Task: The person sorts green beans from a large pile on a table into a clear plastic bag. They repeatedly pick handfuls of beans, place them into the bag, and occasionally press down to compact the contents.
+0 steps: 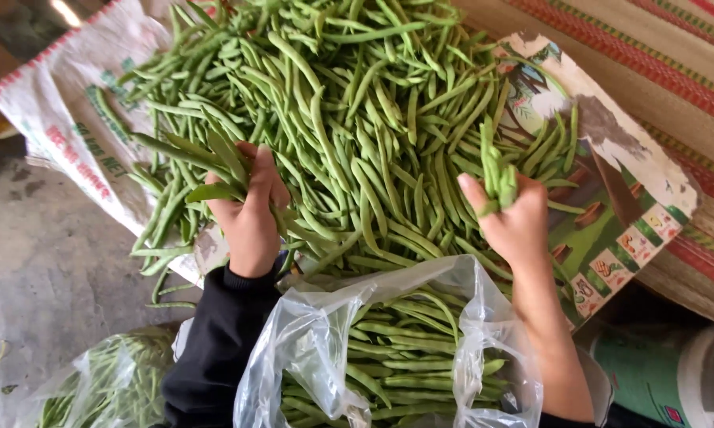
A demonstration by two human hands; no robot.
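Left hand [250,218]: fingers curled shut around a small bunch of flat green beans [214,162], the pods fanning up and to the left of the fist; black sleeve [214,349] covers the wrist. Right hand [515,218]: fingers pinched together on a short upright bundle of beans [496,174], forearm bare. Between and beyond both hands: large loose pile of green beans [357,119], lying on a white woven sack [64,119] to the left and a printed cardboard sheet [618,198] to the right. Just below the hands: open clear plastic bag [317,341], partly filled with beans laid lengthwise; its lower part is cut off by the frame edge. Lower left of the left hand: second clear bag [103,380] of beans, contents blurred. Far right: striped woven mat [674,71]. Lower right corner: a green and white object, too cut off to identify. Grey concrete floor [32,269] at left.
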